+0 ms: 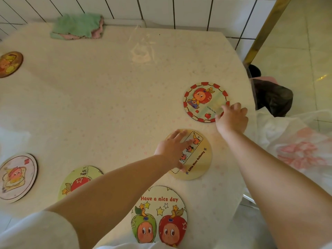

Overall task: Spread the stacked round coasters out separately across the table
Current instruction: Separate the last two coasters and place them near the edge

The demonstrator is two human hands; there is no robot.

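Several round picture coasters lie apart on the cream table [111, 97]. My right hand [231, 117] pinches the near-right edge of the red-bordered coaster [201, 101] at the right. Spread flat, my left hand [172, 150] rests on the yellow "Little Stars Gathering" coaster [199, 157] just below it. A "Have a nice day" coaster [159, 212] lies at the near edge. A green-yellow coaster [80, 178] sits partly hidden under my left forearm. A pale coaster [16, 177] is at the near left, and a brown one [9, 63] at the far left.
A folded green and pink cloth [77, 26] lies at the table's far edge, by the tiled wall. Off the table's right edge are a dark bag [273, 97] and a white plastic bag [294, 146] on the floor.
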